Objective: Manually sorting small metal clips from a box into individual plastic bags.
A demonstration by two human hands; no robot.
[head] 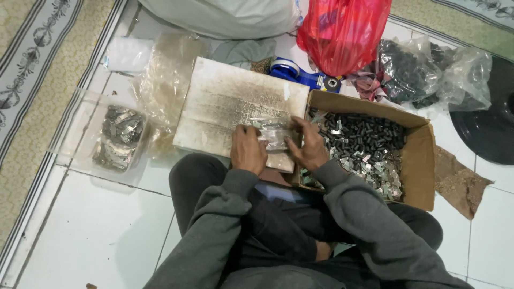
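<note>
On white board (225, 107), both hands (248, 150) (306, 145) seemingly pinching small clear bag (273, 134), cardboard box (417, 160) beside.

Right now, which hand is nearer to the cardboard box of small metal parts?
Right. The right hand rests at the cardboard box's near-left corner, beside its wall. The left hand is farther left, over the white board.

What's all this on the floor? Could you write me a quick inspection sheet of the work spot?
Surface: white tiled floor; worn pale board as work top.
Job's things: small clear bag of metal bits on the board.
Clutter: cardboard box of dark and silvery parts; clear bag of metal clips; red bag; tape dispenser.
Hands: left hand and right hand both grip the small bag.
Cables: nothing seen.
Surroundings: patterned rug; black disc.
</note>
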